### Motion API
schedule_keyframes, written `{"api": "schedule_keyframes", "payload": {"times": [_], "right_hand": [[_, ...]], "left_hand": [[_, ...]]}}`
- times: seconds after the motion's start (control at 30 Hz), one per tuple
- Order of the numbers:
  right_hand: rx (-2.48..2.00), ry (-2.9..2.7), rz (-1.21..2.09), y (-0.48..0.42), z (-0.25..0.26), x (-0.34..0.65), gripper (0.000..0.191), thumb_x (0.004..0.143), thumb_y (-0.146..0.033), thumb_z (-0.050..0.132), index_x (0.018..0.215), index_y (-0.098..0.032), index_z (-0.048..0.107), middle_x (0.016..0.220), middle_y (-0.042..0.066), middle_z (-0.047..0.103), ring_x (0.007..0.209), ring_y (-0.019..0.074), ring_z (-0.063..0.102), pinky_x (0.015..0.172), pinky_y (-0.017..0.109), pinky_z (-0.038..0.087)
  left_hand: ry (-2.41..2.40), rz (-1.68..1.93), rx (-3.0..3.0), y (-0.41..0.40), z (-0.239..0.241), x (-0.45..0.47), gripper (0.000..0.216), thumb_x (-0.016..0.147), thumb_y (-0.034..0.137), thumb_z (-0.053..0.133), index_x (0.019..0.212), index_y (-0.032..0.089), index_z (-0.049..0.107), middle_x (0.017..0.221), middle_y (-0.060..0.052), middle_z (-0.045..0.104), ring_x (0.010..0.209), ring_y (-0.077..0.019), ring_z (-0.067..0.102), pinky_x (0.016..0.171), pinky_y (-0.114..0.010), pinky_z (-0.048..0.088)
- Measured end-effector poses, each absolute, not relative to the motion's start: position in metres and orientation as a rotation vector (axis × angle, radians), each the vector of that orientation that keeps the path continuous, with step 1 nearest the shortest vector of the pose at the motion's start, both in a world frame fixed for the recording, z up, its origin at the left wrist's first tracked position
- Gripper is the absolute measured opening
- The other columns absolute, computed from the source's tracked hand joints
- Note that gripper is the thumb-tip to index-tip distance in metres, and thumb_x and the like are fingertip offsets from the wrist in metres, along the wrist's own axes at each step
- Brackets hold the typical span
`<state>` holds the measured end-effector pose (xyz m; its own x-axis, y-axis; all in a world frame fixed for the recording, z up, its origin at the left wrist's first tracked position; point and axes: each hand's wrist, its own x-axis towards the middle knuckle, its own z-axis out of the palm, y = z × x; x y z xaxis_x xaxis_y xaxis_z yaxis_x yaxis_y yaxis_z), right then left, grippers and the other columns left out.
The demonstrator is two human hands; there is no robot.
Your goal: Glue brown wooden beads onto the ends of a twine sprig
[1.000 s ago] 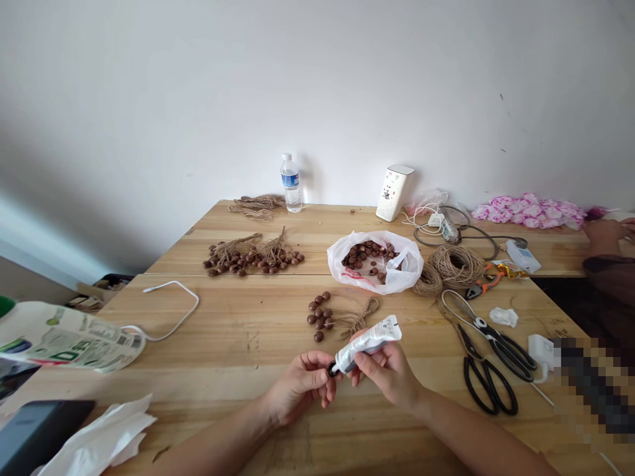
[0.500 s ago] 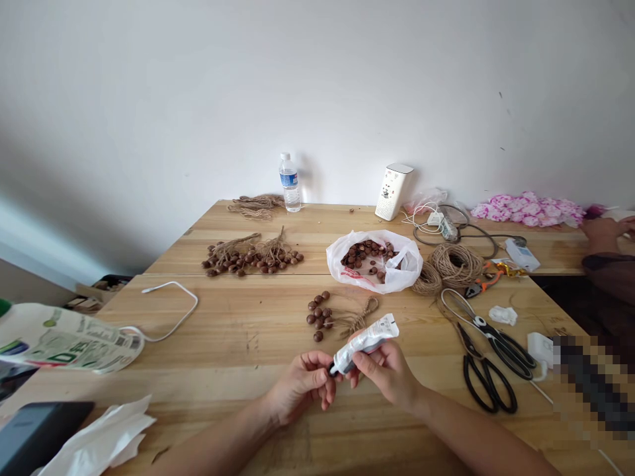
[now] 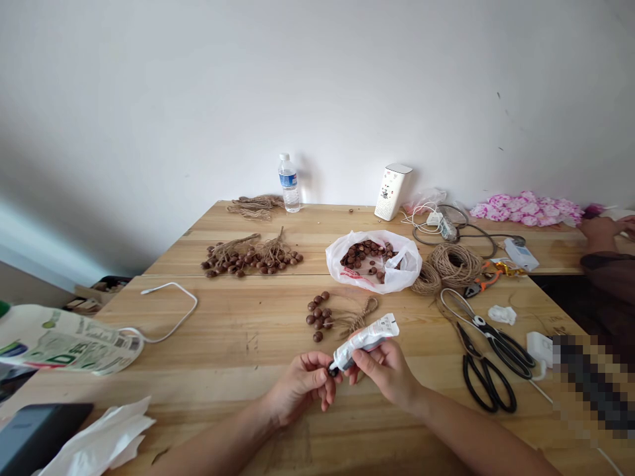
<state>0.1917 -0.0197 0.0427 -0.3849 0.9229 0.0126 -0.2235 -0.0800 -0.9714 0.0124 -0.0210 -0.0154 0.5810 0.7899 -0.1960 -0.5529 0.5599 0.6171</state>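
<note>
My right hand is closed around a white glue-like tube, partly squeezed flat. Its nozzle slants down to the left, toward my left hand. A small dark round piece is pinched between the thumb and fingers of my left hand, right at the nozzle tip. Whether it is a nut shell or a cap I cannot tell. Just beyond my hands lies a cluster of brown nuts on thin strings, which run to a looped twine tassel.
Behind stands a white plastic bag of brown nut shells. Finished-looking nut bunches lie left of it. Twine rolls, pliers and black-handled scissors are at right. A water bottle stands at the wall. Another person's hand is far right.
The tube's nozzle has shifted slightly at the dark piece, and more of its pale tip shows. Both hands stay in nearly the same place.
</note>
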Motion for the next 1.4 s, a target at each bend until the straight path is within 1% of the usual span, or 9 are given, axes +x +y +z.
{"api": "schedule_keyframes", "payload": {"times": [0.23,0.57,0.77,0.97,1.17,1.4], "right_hand": [[-0.816,-1.264,1.609,-0.0195,0.0427,0.1916,0.018,0.085,-0.031,0.062,0.08,-0.013,0.064,0.069,0.003,0.065,0.061,0.0136,0.062,0.056,0.024,0.052],[-0.841,-1.245,1.586,-0.0192,0.0447,0.1916,0.019,0.085,-0.031,0.061,0.078,-0.013,0.061,0.067,0.003,0.066,0.057,0.0117,0.061,0.055,0.023,0.05],[-0.801,-1.24,1.567,-0.0182,0.049,0.1906,0.019,0.085,-0.03,0.061,0.076,-0.014,0.06,0.067,0.003,0.064,0.059,0.0125,0.061,0.054,0.023,0.051],[-0.826,-1.253,1.551,-0.0184,0.0492,0.1918,0.019,0.085,-0.031,0.061,0.078,-0.014,0.06,0.066,0.002,0.064,0.057,0.0118,0.06,0.054,0.022,0.05],[-0.841,-1.249,1.552,-0.0187,0.0467,0.1921,0.019,0.085,-0.031,0.061,0.08,-0.014,0.061,0.067,0.003,0.064,0.059,0.0128,0.06,0.054,0.023,0.051],[-0.848,-1.233,1.523,-0.0183,0.047,0.1938,0.018,0.084,-0.031,0.062,0.079,-0.014,0.06,0.069,0.003,0.063,0.06,0.0132,0.06,0.055,0.024,0.052]], "left_hand": [[0.49,0.821,0.539,-0.0199,-0.0169,0.0121,0.027,0.06,0.029,0.082,0.075,0.012,0.067,0.069,-0.005,0.073,0.044,-0.0124,0.063,0.036,-0.019,0.05],[0.484,0.842,0.518,-0.0201,-0.0166,0.0122,0.027,0.059,0.026,0.083,0.077,0.013,0.067,0.07,-0.005,0.073,0.048,-0.0136,0.066,0.036,-0.016,0.049],[0.482,0.86,0.491,-0.0191,-0.018,0.0119,0.023,0.063,0.025,0.081,0.079,0.015,0.068,0.069,-0.005,0.073,0.048,-0.0141,0.066,0.036,-0.017,0.049],[0.485,0.855,0.498,-0.0189,-0.0179,0.0114,0.02,0.065,0.023,0.079,0.08,0.015,0.069,0.071,-0.006,0.073,0.049,-0.0137,0.066,0.037,-0.016,0.05],[0.452,0.856,0.506,-0.0192,-0.0196,0.0113,0.022,0.066,0.02,0.078,0.087,0.019,0.071,0.072,-0.005,0.074,0.05,-0.014,0.067,0.038,-0.017,0.05],[0.482,0.846,0.502,-0.0191,-0.0164,0.0112,0.019,0.066,0.022,0.079,0.084,0.018,0.073,0.072,-0.006,0.074,0.05,-0.0141,0.067,0.038,-0.018,0.051]]}}
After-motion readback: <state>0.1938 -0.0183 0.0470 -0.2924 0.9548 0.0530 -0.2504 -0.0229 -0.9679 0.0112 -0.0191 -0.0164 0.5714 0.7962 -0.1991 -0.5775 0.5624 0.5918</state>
